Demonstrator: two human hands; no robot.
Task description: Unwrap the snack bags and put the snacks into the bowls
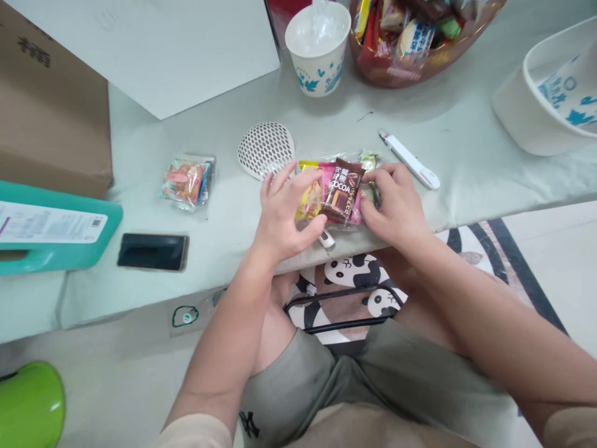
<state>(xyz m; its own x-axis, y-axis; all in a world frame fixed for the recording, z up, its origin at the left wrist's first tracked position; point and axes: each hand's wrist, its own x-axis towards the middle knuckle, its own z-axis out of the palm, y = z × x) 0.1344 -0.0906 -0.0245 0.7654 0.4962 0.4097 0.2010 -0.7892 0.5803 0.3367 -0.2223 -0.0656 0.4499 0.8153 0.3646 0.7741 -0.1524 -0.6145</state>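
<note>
A small bunch of snack packets lies near the table's front edge, with a brown cocoa packet [342, 191] on top of yellow, pink and green ones under clear plastic. My left hand [286, 214] is over the bunch's left end, its fingers spread and the thumb apart. At the right end, my right hand [392, 202] has its curled fingers and thumb around the edge of the packets. Partly under them is a white perforated skimmer-like tool [265, 149], whose handle end shows below the packets. A slim white box cutter [410, 158] lies beyond my right hand.
Left on the table are another wrapped snack bundle [186, 182], a phone [153, 251] and a teal container [88, 249]. Behind stand a white box [186, 50], a paper cup [319, 59] and a snack-filled basket [396, 74]. A white bin [527, 118] is at right.
</note>
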